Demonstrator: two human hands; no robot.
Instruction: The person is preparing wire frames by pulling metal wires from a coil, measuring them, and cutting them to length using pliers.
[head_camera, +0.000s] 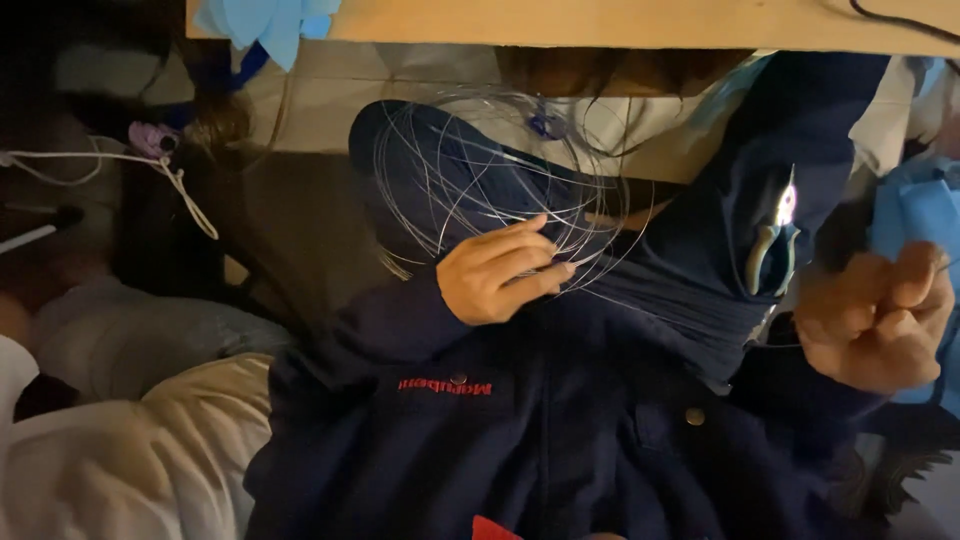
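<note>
A loose coil of thin, pale wire (480, 170) lies spread over my dark blue lap. My left hand (498, 272) sits at the coil's lower edge, fingers closed around several of its loops. My right hand (880, 318) is off to the right, blurred, with thumb and fingers pinched together; a single fine strand (680, 312) seems to run from the coil toward it. Small pliers with teal handles (773, 250) rest on my right thigh between the two hands, touched by neither. I wear a navy jacket (520, 440).
A wooden table edge (620, 22) runs across the top, with a light blue paper shape (265, 22) hanging at its left. A white cord (150, 165) crosses the dark left side. Pale clothing of a person beside me (130, 450) fills the lower left. Blue fabric (925, 215) lies at the right.
</note>
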